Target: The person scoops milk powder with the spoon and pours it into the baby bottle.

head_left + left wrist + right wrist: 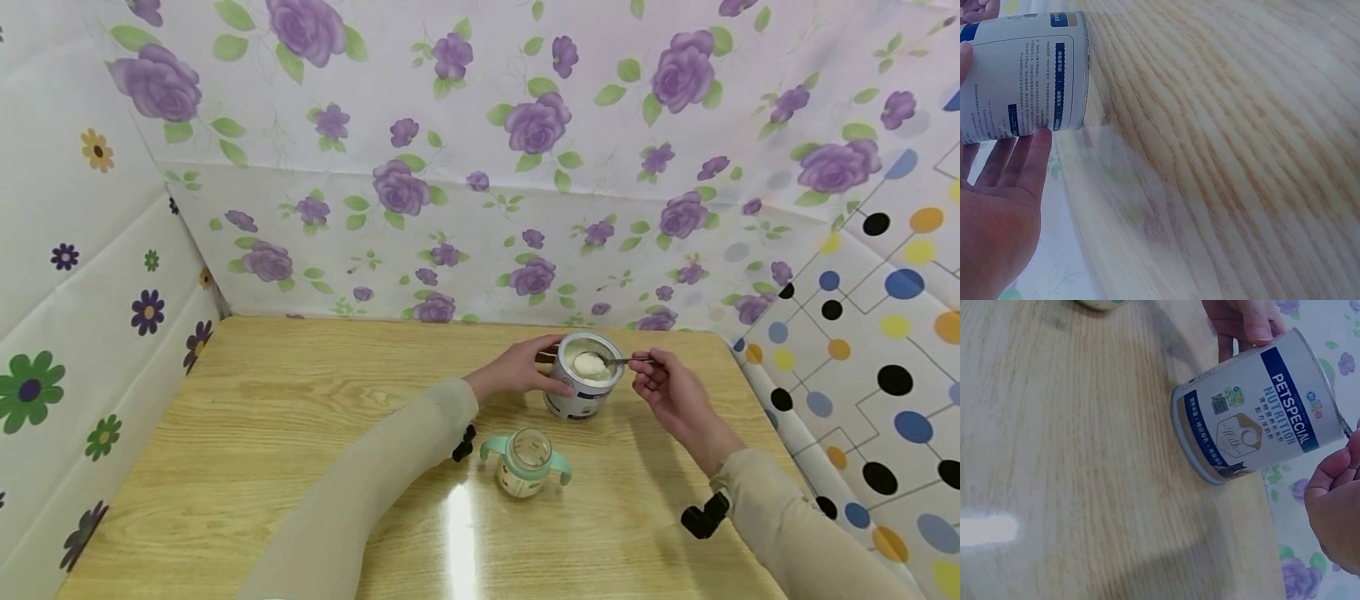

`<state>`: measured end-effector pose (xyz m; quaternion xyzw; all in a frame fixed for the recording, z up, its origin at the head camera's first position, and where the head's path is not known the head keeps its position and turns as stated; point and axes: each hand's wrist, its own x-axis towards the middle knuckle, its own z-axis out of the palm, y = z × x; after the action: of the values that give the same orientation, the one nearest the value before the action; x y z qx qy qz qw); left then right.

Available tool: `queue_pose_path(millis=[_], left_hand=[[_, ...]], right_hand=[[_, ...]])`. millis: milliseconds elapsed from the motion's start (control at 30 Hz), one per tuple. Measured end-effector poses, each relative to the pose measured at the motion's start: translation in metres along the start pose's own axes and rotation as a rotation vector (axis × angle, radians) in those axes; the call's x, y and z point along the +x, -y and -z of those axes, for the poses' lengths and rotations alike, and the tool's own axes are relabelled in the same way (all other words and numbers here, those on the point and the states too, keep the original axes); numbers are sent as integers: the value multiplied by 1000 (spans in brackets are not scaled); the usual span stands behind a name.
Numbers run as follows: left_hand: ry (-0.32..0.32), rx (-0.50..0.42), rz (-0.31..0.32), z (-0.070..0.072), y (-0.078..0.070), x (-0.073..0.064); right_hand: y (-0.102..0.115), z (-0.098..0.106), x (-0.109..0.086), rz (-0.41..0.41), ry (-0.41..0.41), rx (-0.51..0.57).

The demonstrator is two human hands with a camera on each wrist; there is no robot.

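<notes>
An open tin of milk powder stands on the table, and my left hand grips its side, thumb in front and fingers behind. Its label reads PETSPECIAL NUTRITION in the right wrist view. Between thumb and fingers, my right hand pinches the thin handle of a spoon from the right. A heap of pale powder lies on the spoon's bowl, within the tin's mouth. Closer to me stands a lidless baby bottle with two mint-green handles.
The wooden table ends at a flowered cloth backdrop just behind the tin. A dotted cloth rises along the right edge, near my right arm. My left forearm passes left of the bottle.
</notes>
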<state>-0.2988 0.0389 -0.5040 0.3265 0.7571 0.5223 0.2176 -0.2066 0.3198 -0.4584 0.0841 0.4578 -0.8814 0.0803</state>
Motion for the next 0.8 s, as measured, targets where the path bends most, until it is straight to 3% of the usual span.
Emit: queue_pose_path(millis=[467, 800], left_hand=[[2, -1, 3, 1, 0, -2], [12, 18, -7, 2, -2, -2]], right_hand=[[-2, 0, 1, -6, 17, -4], [-5, -3, 1, -34, -24, -19]])
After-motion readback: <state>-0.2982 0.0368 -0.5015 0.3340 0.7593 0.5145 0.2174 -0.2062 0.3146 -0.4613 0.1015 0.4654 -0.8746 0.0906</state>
